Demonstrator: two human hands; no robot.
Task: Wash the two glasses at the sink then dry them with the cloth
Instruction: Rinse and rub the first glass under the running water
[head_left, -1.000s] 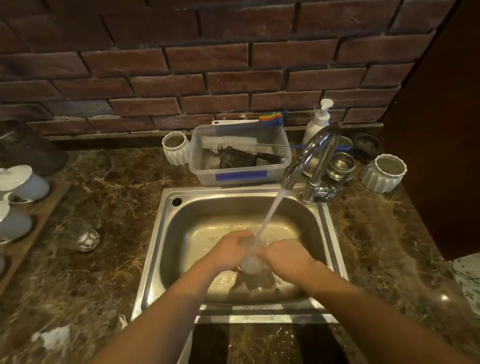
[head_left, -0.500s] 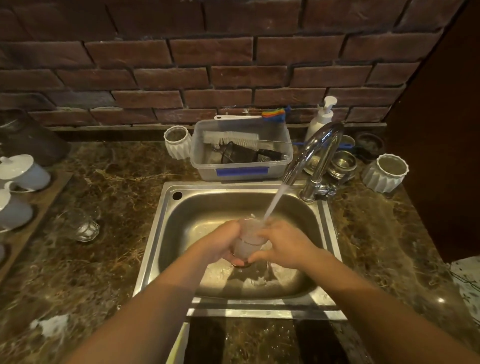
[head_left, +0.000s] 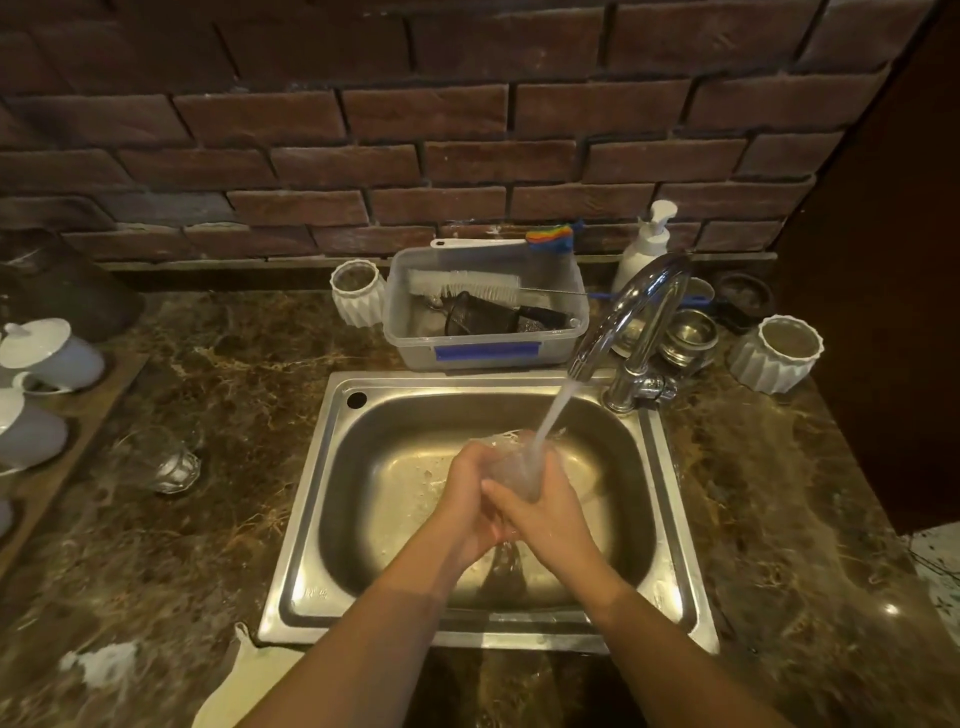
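Over the steel sink (head_left: 332, 499) I hold a clear glass (head_left: 511, 457) upright under the running water from the chrome tap (head_left: 631, 312). My left hand (head_left: 467, 493) wraps its left side and my right hand (head_left: 540, 512) wraps its right side and base. Water falls into the glass and spills over. A second clear glass (head_left: 166, 460) lies on its side on the marble counter left of the sink. A pale cloth (head_left: 244, 686) lies at the counter's front edge, partly under my left forearm.
Behind the sink stands a plastic tub (head_left: 488, 353) holding brushes, with white ribbed pots (head_left: 356, 291) (head_left: 776, 353) either side. A soap pump (head_left: 647, 244) and steel cups (head_left: 688, 335) sit by the tap. White lidded cups (head_left: 49, 353) rest on a wooden tray at left. A foam blob (head_left: 101, 667) lies near front left.
The glass rose higher under the stream and both hands shifted around it, the right hand sliding lower toward its base. The second glass has not moved.
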